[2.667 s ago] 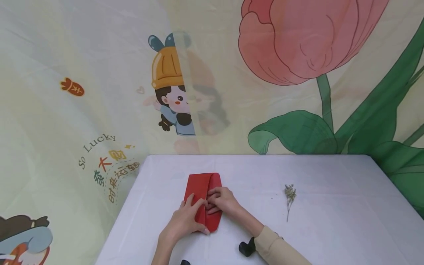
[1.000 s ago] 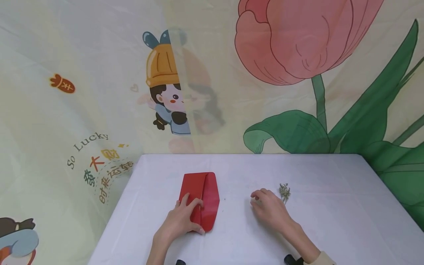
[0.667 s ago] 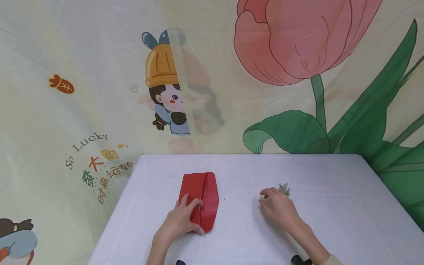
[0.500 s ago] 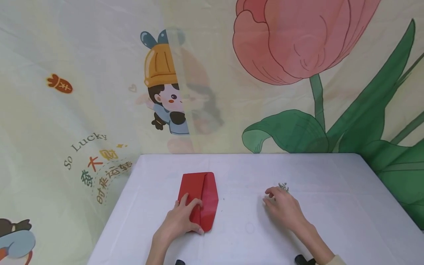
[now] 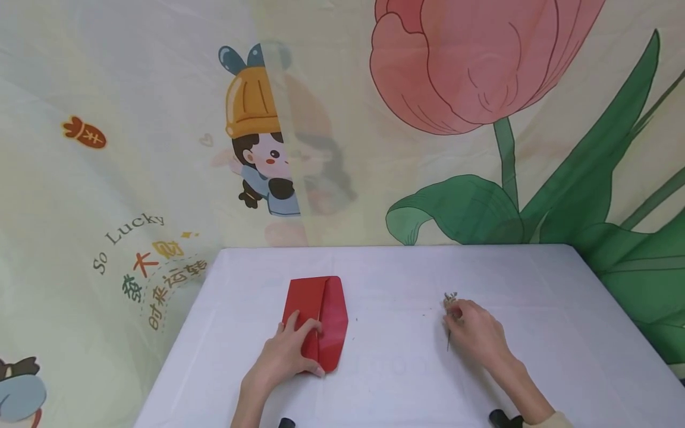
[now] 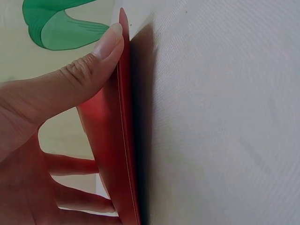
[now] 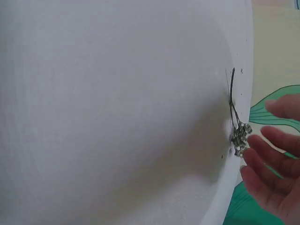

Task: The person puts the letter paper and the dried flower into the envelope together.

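Note:
A red paper envelope (image 5: 306,297) lies on the white table, its flap (image 5: 336,324) spread out to the right. My left hand (image 5: 286,351) rests across its lower half with the fingers spread. In the left wrist view the thumb (image 6: 86,77) lies along the envelope's edge, and the other fingers touch its red face. To the right, a small sprig of dried flowers (image 5: 451,297) lies with its thin stem toward me. My right hand (image 5: 478,333) is right over it and partly covers it. In the right wrist view the fingers (image 7: 272,159) are apart, with the flower heads (image 7: 240,136) close to the fingertips.
The white tablecloth (image 5: 396,380) carries a few tiny dark specks between the hands. Behind the table's far edge hangs a cloth backdrop (image 5: 342,119) printed with a tulip and a cartoon figure. A black device (image 5: 503,419) sits by the right wrist.
The right hand has left the envelope's flap and moved right to the dried flower sprig, lately by small steps. The left hand stays on the envelope. The head view has shifted slightly.

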{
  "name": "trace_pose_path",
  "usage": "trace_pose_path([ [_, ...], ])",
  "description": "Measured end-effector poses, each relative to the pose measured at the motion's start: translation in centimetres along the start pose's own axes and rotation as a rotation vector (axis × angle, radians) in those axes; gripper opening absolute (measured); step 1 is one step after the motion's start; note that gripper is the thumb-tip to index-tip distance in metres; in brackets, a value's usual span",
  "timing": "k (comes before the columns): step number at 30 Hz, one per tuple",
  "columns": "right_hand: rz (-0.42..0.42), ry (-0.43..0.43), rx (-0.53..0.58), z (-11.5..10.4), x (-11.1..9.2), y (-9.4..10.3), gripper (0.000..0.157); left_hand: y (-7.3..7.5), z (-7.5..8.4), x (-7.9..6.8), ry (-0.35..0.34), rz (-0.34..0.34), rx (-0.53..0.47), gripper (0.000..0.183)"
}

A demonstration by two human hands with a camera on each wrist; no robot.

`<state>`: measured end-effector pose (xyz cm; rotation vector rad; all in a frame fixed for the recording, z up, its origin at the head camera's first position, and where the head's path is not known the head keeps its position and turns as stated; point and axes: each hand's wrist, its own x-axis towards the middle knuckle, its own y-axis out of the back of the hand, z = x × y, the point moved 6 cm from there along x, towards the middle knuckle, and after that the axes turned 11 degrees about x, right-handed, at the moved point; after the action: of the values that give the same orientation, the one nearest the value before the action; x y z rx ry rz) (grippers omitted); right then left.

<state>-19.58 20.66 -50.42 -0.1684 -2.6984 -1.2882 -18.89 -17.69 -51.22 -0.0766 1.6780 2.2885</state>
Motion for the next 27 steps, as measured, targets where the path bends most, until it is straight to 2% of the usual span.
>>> trace_pose_path([
  [4,0.002,-0.059,-0.014,0.8,0.2,0.1,0.023,0.2,-0.1,0.0,0.001,0.005,-0.002,0.074],
  [14,-0.076,-0.181,-0.087,1.8,0.6,-0.4,0.04,0.4,-0.1,-0.4,-0.03,0.022,-0.018,0.069],
  [19,-0.063,-0.176,-0.091,1.7,0.9,-0.8,0.037,0.4,-0.2,-0.5,-0.035,0.029,-0.019,0.069],
  [27,-0.041,-0.135,-0.047,1.2,1.3,-1.2,0.021,0.4,-0.3,-0.4,-0.032,0.025,-0.028,0.07],
])
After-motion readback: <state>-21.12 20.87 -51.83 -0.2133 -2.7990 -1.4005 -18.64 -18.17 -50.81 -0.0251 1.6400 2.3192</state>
